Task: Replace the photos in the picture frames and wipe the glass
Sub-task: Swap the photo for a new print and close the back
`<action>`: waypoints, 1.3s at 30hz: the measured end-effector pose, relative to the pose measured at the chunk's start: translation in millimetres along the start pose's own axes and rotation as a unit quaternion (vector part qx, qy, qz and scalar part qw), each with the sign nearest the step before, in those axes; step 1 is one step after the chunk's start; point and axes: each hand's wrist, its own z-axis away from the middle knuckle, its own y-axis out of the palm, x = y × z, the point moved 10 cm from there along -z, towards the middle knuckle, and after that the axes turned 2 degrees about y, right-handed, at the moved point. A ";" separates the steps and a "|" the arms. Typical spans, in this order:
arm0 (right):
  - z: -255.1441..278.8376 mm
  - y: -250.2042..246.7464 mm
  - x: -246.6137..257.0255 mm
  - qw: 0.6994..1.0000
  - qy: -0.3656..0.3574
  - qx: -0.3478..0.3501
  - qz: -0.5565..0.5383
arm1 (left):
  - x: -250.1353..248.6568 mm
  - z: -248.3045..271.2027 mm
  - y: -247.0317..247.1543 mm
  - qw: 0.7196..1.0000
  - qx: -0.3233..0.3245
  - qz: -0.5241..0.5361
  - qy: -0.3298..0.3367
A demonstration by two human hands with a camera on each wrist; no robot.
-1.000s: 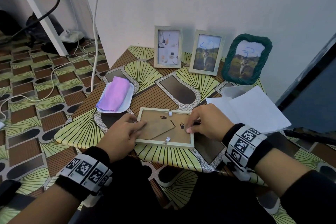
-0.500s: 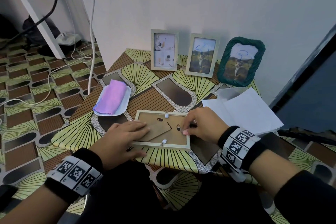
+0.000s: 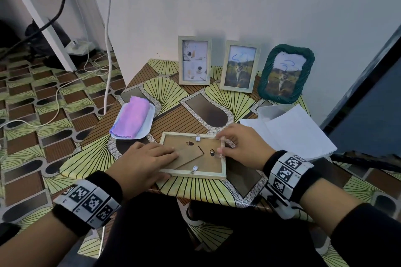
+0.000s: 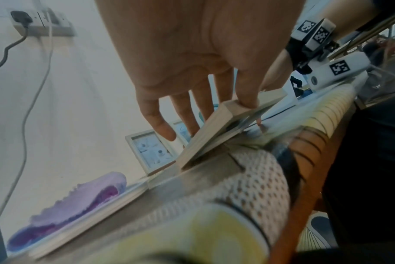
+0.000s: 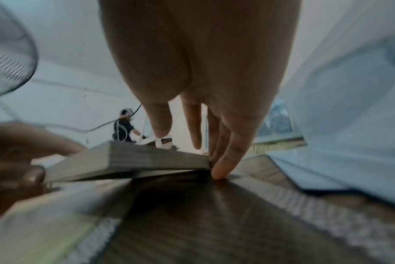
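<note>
- My left hand (image 3: pixel 143 159) lies flat on the left end of the face-down frame (image 3: pixel 193 155), fingers straight and a little spread, pressing on its brown backing board; the thumb reaches along the frame's near rail.
- From the left wrist view, those straight fingers (image 4: pixel 248 96) press the frame's corner, and that end sits slightly lifted off the tabletop (image 4: pixel 214 205).
- My right hand (image 3: pixel 240 147) is at the frame's right end, fingers loosely bent; the fingertips (image 5: pixel 219 171) touch the frame's right edge and the tabletop beside it. I cannot tell whether they actually pinch anything.
- The face-down frame lies near the front edge of the tabletop, about midway along it.
- I count four frames: the one under my hands and three standing along the back edge against the wall: a pale frame (image 3: pixel 194 60), a second pale frame (image 3: pixel 239 66) with a cat photo, and a green woven frame (image 3: pixel 286 73) at the back right corner.
- One purple cloth (image 3: pixel 130 120) lies on one white tray (image 3: pixel 149 119) toward the left edge.
- A few white paper sheets (image 3: pixel 297 134) lie by the right edge.
- Small metal tabs (image 3: pixel 197 138) show on the frame's back; I see four.
</note>
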 end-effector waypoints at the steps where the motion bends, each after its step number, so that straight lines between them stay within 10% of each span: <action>1: -1.1 1.5 -2.5 1.000 0.016 0.005 -0.008 | -4.1 1.9 -6.1 1.000 -0.014 -0.001 0.008; 6: -4.5 14.3 -21.1 0.974 0.119 0.052 -0.183 | -18.1 -0.3 -39.4 0.997 -0.067 0.010 0.038; 13: 6.8 22.8 -39.9 0.813 0.259 0.007 -0.521 | -9.7 -18.9 -76.9 0.992 -0.097 0.080 0.013; 21: -0.5 17.8 -36.0 0.822 0.248 0.015 -0.513 | 21.7 -33.9 -65.7 0.905 -0.104 0.395 -0.117; 29: -16.2 6.9 -34.7 0.869 0.225 -0.011 -0.440 | 28.3 -26.0 7.7 0.708 -0.111 0.647 -0.261; 34: -17.4 8.3 -32.8 0.917 0.198 -0.025 -0.345 | 28.1 -19.2 32.1 0.632 -0.139 0.693 -0.317; 39: -15.7 25.8 -22.9 0.912 0.182 0.024 -0.367 | 29.9 -17.3 44.1 0.623 -0.156 0.678 -0.357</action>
